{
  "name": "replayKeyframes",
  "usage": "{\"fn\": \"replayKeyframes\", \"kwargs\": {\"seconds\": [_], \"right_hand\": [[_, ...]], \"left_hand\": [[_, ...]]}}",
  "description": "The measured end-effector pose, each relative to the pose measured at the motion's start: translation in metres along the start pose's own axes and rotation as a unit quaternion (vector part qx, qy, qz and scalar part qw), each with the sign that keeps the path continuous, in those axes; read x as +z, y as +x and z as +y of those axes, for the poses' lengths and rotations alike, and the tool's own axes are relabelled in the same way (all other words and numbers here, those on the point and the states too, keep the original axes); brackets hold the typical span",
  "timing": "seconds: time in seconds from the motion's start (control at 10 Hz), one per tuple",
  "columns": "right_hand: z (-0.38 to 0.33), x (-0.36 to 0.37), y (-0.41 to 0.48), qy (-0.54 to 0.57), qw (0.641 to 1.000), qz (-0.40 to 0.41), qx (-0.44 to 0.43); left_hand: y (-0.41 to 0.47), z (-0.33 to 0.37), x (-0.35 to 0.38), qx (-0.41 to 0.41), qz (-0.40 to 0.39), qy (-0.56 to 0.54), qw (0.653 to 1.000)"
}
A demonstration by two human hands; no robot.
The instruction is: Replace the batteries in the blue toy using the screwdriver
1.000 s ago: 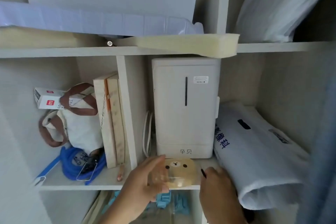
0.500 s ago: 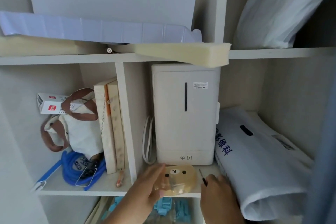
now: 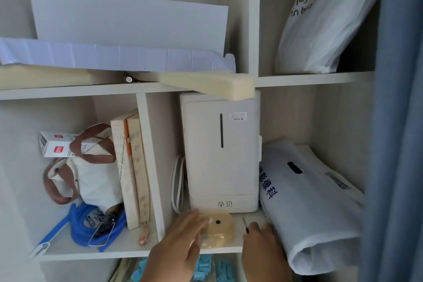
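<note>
Now at the shelf point(image 3: 128, 252): the left grip point(image 3: 180, 242) lies with fingers nearly straight across the left side of the amber bear-faced box point(image 3: 219, 231). The box sits flat near the shelf's front edge, just before the white appliance point(image 3: 219, 155). Half a second ago the same box was tipped up and cradled in curled fingers at that edge. It has since been set down a little further in, so the left grip reads as released, touching rather than holding, though motion blur leaves the thumb's place uncertain.

The right grip point(image 3: 263, 254) is at the front edge beside the white bag point(image 3: 315, 213). It is clenched round the screwdriver point(image 3: 245, 224), whose thin dark shaft points up, apart from the box; that hold is unchanged.

Blue pieces point(image 3: 206, 268) show below the shelf's front edge, between the two grips. They may belong to the blue toy, but too little is visible to tell. In the left compartment, small cylinders that look like batteries point(image 3: 90, 221) lie inside a coil of blue hose point(image 3: 77, 224), well apart from both grips.

Judged from this, parking the box frees the left grip: the tool is in hand, the toy is not, and the battery cover is not yet being opened. A likely next step is to bring the toy and fresh cells together.
</note>
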State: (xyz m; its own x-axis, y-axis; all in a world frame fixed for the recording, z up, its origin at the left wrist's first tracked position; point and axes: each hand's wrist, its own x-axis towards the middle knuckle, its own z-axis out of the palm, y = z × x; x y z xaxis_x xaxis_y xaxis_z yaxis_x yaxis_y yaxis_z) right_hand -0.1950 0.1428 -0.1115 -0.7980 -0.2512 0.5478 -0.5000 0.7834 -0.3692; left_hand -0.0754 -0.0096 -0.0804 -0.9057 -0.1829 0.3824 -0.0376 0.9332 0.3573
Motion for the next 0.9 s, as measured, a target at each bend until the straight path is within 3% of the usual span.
{"fn": "replayKeyframes", "kwargs": {"seconds": [0.1, 0.3, 0.5, 0.6, 0.7, 0.8, 0.9], "right_hand": [[-0.003, -0.01, 0.001, 0.0, 1.0, 0.01, 0.01], [-0.009, -0.02, -0.007, -0.052, 0.992, -0.106, 0.045], [-0.017, -0.038, -0.008, -0.021, 0.994, -0.083, 0.066], [-0.025, -0.035, -0.014, -0.006, 0.988, -0.128, 0.084], [-0.032, -0.034, -0.02, -0.022, 0.991, -0.104, 0.083], [-0.035, -0.059, -0.021, 0.022, 0.994, -0.091, 0.061], [-0.042, -0.088, -0.031, 0.002, 0.997, -0.075, -0.025]], "left_hand": [[-0.001, -0.009, 0.0, -0.004, 0.006, 0.012, 1.0], [-0.002, -0.001, -0.003, -0.007, 0.005, -0.002, 1.0], [-0.004, 0.005, -0.012, -0.012, 0.002, -0.042, 0.999], [-0.016, 0.009, -0.019, 0.016, 0.046, -0.012, 0.999], [-0.032, 0.01, -0.028, -0.017, 0.033, -0.011, 0.999], [-0.041, 0.008, -0.04, -0.029, 0.054, 0.009, 0.998], [-0.053, 0.01, -0.055, -0.08, 0.063, 0.014, 0.995]]}}
